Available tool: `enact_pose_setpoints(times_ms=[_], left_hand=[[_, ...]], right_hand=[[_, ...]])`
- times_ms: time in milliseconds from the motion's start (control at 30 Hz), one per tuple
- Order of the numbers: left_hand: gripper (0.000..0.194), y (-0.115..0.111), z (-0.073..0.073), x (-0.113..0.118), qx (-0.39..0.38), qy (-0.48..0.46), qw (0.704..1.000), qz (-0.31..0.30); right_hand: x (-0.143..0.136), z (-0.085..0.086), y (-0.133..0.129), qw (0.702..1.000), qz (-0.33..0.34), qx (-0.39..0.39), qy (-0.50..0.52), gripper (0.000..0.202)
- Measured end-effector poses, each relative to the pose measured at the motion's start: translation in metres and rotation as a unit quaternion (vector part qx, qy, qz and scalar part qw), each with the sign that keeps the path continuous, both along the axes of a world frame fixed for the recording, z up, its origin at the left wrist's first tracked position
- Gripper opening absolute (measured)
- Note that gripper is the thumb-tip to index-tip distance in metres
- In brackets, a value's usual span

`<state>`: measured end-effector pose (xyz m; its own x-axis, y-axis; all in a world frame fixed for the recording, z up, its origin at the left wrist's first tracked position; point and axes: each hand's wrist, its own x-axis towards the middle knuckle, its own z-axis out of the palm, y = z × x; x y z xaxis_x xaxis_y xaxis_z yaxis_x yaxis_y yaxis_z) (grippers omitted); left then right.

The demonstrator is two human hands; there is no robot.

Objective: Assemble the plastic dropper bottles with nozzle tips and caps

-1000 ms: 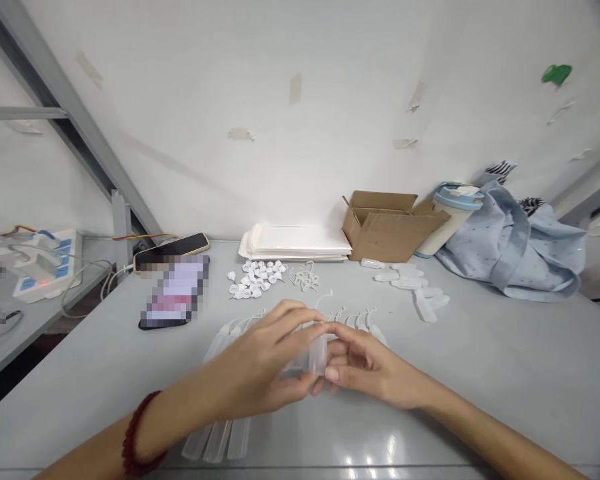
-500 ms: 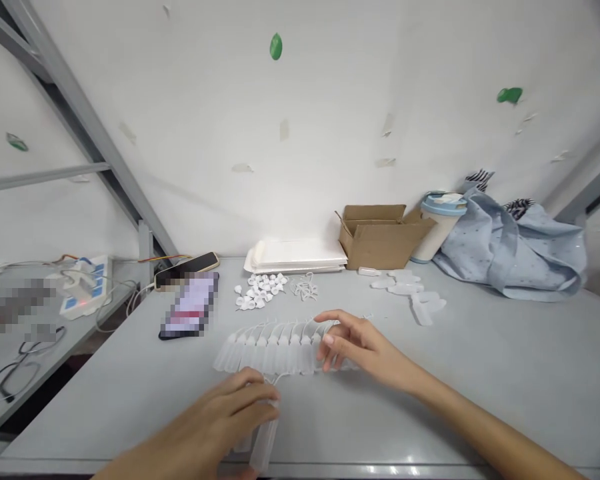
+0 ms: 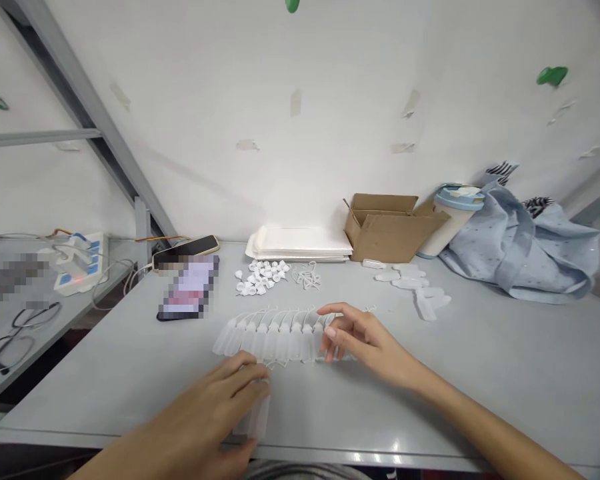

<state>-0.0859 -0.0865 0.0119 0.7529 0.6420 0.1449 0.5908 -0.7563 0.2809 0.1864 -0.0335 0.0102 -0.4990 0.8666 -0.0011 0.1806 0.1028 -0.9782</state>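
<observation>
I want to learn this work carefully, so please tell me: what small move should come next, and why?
Probably the left hand should settle the translucent tube flat and let go: its fingers are around that tube close to the near edge of the table, and similar tubes beyond lie side by side.

A workshop, judging by the grey bench (image 3: 430,400), white caps (image 3: 261,273) and lined-up tubes (image 3: 284,345)

Left hand (image 3: 207,407) partly hides front tubes (image 3: 260,415); right hand (image 3: 363,340) overlaps tube row (image 3: 273,343); phone screen (image 3: 189,287) blurred.
</observation>
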Motion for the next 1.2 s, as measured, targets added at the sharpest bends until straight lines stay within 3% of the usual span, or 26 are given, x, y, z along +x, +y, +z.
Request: enact_pose_setpoints(times_ms=[200, 367, 733, 867, 967, 1067, 1200], left_hand=[[0.04, 0.0, -0.001, 0.009, -0.023, 0.048, 0.998, 0.033], [0.042, 0.0, 0.002, 0.006, -0.024, 0.082, 0.996, 0.013], [0.054, 0.004, 0.001, -0.004, 0.01, 0.084, 0.996, -0.032], [0.053, 0.011, 0.007, -0.007, 0.006, 0.074, 0.997, -0.032], [0.039, 0.031, 0.016, -0.002, -0.003, 0.043, 0.999, -0.027], [0.024, 0.071, 0.021, 0.013, -0.006, -0.004, 1.0, -0.014], [0.027, 0.13, 0.018, 0.045, 0.001, -0.003, 1.0, 0.031]], right_hand=[[0.0, -0.003, 0.0, 1.0, 0.002, 0.009, -0.014, 0.031], [0.001, -0.004, 0.003, 0.999, 0.007, 0.025, -0.043, 0.029], [0.02, 0.007, 0.013, 0.994, -0.06, 0.082, -0.034, 0.027], [0.027, 0.007, 0.022, 0.992, -0.092, 0.09, -0.013, 0.027], [0.034, 0.007, 0.03, 0.986, -0.126, 0.105, -0.016, 0.028], [0.045, 0.005, 0.04, 0.972, -0.168, 0.153, -0.054, 0.028], [0.063, 0.001, 0.054, 0.921, -0.226, 0.25, -0.193, 0.027]])
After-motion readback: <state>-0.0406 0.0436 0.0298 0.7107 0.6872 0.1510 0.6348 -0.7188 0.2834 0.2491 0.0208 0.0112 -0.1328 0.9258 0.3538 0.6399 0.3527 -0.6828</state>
